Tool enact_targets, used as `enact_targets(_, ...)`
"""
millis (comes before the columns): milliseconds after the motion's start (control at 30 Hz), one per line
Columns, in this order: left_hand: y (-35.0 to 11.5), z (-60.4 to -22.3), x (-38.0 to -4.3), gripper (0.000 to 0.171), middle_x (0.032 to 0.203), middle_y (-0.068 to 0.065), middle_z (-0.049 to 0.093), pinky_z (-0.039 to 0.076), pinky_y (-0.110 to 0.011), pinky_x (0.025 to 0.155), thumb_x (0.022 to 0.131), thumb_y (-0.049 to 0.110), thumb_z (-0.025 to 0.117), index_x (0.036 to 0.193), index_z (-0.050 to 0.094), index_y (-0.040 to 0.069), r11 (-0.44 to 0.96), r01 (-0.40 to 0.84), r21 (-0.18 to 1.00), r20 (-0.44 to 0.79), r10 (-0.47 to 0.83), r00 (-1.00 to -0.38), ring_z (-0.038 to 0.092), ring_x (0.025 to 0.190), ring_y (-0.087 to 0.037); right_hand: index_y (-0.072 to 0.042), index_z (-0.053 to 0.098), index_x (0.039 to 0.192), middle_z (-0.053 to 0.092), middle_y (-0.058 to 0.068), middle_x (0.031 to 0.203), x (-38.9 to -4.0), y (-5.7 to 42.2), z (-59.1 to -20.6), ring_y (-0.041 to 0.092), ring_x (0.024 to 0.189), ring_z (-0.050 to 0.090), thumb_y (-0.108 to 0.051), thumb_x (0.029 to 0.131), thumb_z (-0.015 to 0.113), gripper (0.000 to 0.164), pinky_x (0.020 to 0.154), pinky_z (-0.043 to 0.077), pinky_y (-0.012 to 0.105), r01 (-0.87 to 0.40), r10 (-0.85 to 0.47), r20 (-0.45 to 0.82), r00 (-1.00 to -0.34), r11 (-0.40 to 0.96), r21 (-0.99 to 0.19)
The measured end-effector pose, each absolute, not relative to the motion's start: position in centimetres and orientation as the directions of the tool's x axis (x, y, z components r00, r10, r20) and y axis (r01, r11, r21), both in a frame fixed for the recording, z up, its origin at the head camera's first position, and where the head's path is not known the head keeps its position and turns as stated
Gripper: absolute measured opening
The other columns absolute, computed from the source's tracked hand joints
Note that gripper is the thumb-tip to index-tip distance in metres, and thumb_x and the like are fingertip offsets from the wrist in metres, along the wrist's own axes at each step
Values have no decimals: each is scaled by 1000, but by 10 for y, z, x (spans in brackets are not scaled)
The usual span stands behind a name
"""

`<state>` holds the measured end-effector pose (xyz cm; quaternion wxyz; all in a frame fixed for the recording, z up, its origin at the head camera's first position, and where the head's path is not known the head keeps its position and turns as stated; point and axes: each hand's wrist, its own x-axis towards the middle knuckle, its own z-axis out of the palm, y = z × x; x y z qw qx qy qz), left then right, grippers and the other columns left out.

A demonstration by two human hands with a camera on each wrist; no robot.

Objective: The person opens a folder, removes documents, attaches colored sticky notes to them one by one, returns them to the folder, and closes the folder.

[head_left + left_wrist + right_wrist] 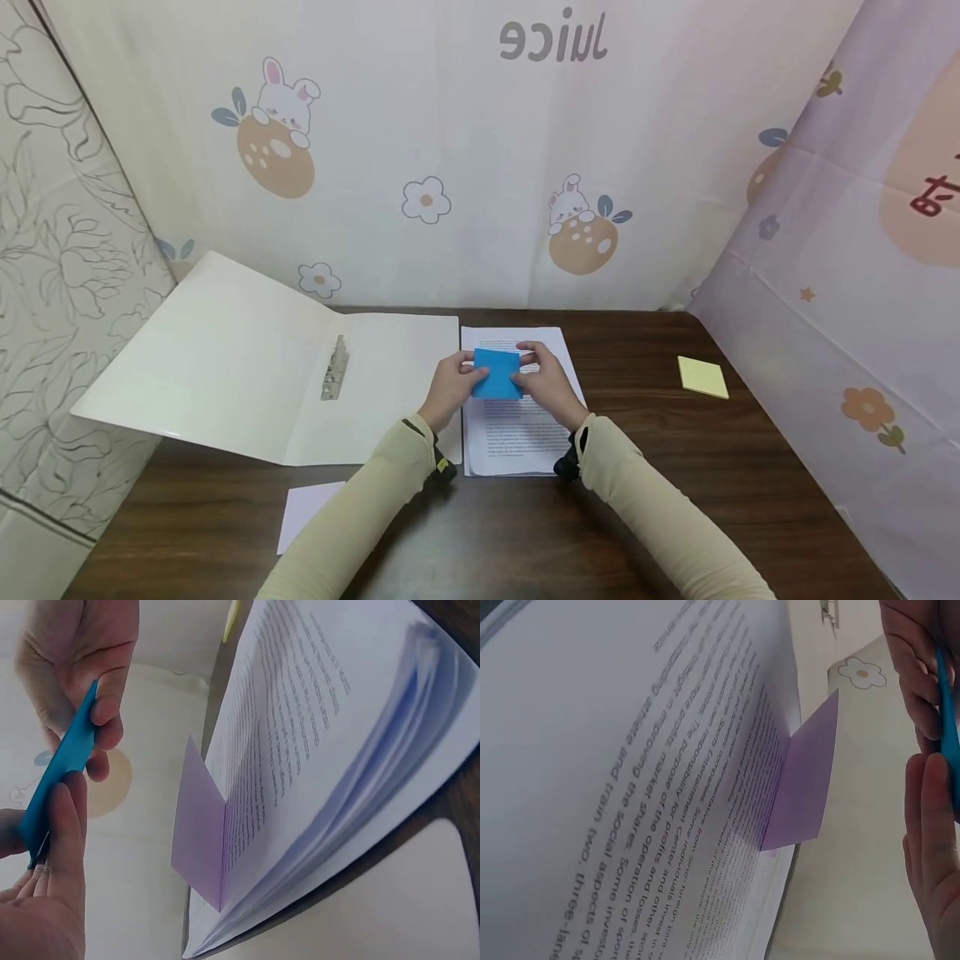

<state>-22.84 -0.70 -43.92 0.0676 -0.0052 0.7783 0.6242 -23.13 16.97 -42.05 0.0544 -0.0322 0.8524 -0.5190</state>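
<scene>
Both hands hold a blue sticky-note pad over a stack of printed sheets. My left hand pinches the pad's left edge, thumb on the near face and fingers behind. On the opposite side, my right hand grips the right edge with thumb and fingers, its index finger raised near the top corner. Seen edge-on in the left wrist view, the pad looks thin and slanted. A purple sticky note stands up from the top printed page in both wrist views; the head view hides it.
An open white binder with a metal clip lies left of the stack, its cover raised. A yellow sticky-note pad rests at the right. A pale sheet lies front left, partly under the left sleeve. Patterned curtains surround the dark wooden table.
</scene>
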Motion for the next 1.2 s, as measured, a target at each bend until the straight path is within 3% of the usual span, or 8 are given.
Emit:
enact_targets(167,-9,-440,-228,43,125,-16,66,53,-41,93,98,26,58,136,54,6,150,-121,981,-140,124,-982,68,108,-28,-7,54,133,49,19,136,-228,168,-420,27,91,62,-9,91,63,43,82,57,39,-92,-143,12,-990,569,-817)
enact_targets(333,-11,-439,-228,43,131,-16,61,54,-39,93,100,24,52,138,51,4,101,-142,985,-159,184,-970,67,112,-28,-6,61,128,46,21,137,-226,167,-420,34,105,60,-14,91,67,38,83,57,43,-179,-200,68,-977,616,-767)
enact_targets(567,-12,-442,-228,42,131,-16,60,55,-38,91,101,25,52,137,51,3,105,-155,982,-173,190,-966,68,110,-28,-6,63,124,48,18,142,-226,167,-424,39,129,49,-18,89,70,38,100,48,51,-277,-303,89,-949,666,-692)
enact_targets(800,-12,-443,-228,42,132,-17,60,55,-38,90,101,23,52,136,52,2,100,-178,979,-195,200,-960,67,112,-30,-10,64,125,50,14,143,-225,165,-427,38,137,43,-25,84,76,45,107,41,54,-340,-370,91,-925,696,-632)
enact_targets(1200,-15,-447,-228,43,133,-17,59,53,-41,93,101,25,52,136,52,1,98,-178,979,-196,222,-955,64,116,-32,-13,58,132,44,14,148,-223,161,-428,40,136,43,-35,80,79,60,106,41,56,-346,-411,40,-911,709,-615)
